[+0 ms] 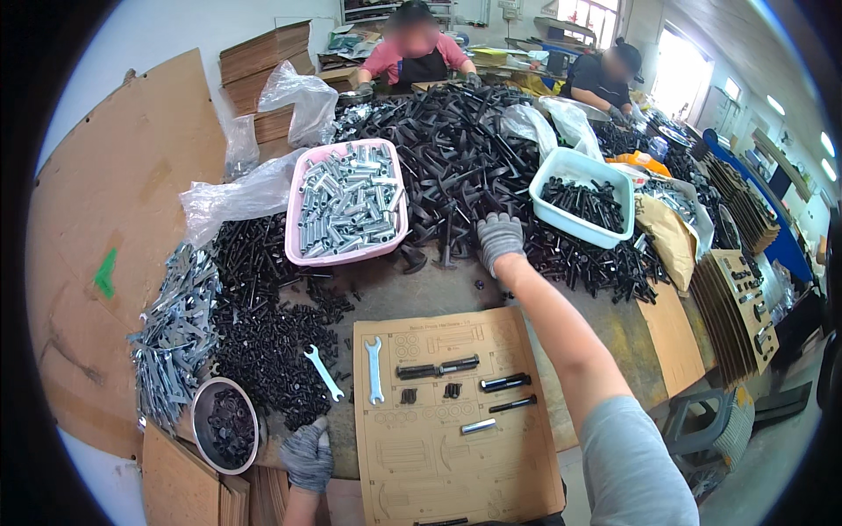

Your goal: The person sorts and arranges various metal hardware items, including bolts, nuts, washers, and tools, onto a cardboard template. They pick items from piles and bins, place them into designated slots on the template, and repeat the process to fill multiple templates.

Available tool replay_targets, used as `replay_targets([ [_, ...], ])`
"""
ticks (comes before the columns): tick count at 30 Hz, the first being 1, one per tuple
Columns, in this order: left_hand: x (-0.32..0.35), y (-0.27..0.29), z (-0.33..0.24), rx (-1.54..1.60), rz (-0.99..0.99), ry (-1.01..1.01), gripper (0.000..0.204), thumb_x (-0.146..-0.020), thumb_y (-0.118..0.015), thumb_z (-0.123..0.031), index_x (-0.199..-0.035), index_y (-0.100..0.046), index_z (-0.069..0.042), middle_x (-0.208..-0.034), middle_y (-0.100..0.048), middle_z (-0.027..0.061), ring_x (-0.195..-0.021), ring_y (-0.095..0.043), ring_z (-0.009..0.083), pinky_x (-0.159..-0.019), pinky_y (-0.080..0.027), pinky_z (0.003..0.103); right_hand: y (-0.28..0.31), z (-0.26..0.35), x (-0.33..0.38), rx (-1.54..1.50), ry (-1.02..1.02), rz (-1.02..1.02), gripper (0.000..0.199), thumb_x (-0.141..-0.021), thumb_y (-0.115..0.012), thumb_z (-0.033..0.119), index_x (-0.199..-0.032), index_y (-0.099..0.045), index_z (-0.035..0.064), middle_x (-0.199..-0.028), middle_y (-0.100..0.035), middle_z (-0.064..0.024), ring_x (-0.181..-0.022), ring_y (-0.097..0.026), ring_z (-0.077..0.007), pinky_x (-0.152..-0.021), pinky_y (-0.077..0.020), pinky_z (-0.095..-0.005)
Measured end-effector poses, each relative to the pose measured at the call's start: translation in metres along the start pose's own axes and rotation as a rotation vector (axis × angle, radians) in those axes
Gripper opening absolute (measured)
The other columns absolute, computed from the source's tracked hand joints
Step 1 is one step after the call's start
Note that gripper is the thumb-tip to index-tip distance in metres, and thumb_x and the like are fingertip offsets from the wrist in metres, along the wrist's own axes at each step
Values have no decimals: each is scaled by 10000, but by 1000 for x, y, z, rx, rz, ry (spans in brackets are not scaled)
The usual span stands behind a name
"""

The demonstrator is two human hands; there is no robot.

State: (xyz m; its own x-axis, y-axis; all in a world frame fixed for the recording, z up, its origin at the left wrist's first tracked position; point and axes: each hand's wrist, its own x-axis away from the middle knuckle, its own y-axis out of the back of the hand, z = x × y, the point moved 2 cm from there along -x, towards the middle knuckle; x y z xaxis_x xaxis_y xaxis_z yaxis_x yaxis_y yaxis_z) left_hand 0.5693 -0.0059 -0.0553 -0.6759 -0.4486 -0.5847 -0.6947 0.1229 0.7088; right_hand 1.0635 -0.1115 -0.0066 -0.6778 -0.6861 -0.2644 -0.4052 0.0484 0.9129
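Workshop table [395, 294], brown, crowded with hardware; 2 other people seated at far side.

- Cardboard template sheet [456, 412], 1, printed with outlines, at near edge. Laid on it: 1 silver flat wrench [374, 370], 4 long black bolts [438, 367], 2 short black pieces, 1 silver sleeve [479, 426].
- Second silver wrench [323, 372], 1, on table just left of sheet.
- Pink tray [348, 208], 1, full of silver sleeves; count unclear.
- Pale blue tub [582, 197], 1, holding black bolts.
- Round metal bowl [224, 424], 1, of small black parts.
- Heap of black T-shaped parts [456, 149], too many to count, mid-table.
- Right hand [499, 238], grey glove, stretched out onto near edge of that heap, fingers curled among parts; whether anything is gripped cannot be made out.
- Left hand [306, 454], grey glove, at near table edge beside bowl, loosely closed, nothing visibly held; forearm cut off by lower edge.
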Motion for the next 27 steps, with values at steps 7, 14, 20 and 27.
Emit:
replay_targets([
  [7,1,5,1,-22,53,17,164,-812,-578,-39,-948,-669,-45,-766,-634,153,-673,-614,325,-628,-492,408,-3,11,-7,95,60,23,248,-883,-498,171,-1068,-657,124,-1087,-625,-83,-1071,-558,-264,-948,-362,-512],
  [14,-1,0,-2,21,95,84,148,-812,-586,-51,-933,-670,-34,-817,-653,153,-748,-638,315,-681,-502,401,-15,-10,-12,64,9,143,236,-898,-494,193,-1047,-666,129,-1054,-672,-72,-1050,-586,-273,-882,-425,-535],
  [20,6,7,5,-1,45,67,154,-825,-576,-69,-945,-667,-39,-822,-654,138,-746,-629,318,-692,-501,395,71,-31,56,-364,-47,-224,209,-846,-599,269,-945,-596,84,-888,-666,-141,-839,-638,-332,-683,-508,-429],
  [27,10,5,10,117,-54,60,205,-864,-579,-149,-1005,-658,-23,-880,-668,139,-802,-651,293,-732,-515,366,161,-29,211,-858,275,-179,212,-828,-618,209,-959,-595,45,-777,-633,-188,-710,-627,-377,-618,-518,-420],
])
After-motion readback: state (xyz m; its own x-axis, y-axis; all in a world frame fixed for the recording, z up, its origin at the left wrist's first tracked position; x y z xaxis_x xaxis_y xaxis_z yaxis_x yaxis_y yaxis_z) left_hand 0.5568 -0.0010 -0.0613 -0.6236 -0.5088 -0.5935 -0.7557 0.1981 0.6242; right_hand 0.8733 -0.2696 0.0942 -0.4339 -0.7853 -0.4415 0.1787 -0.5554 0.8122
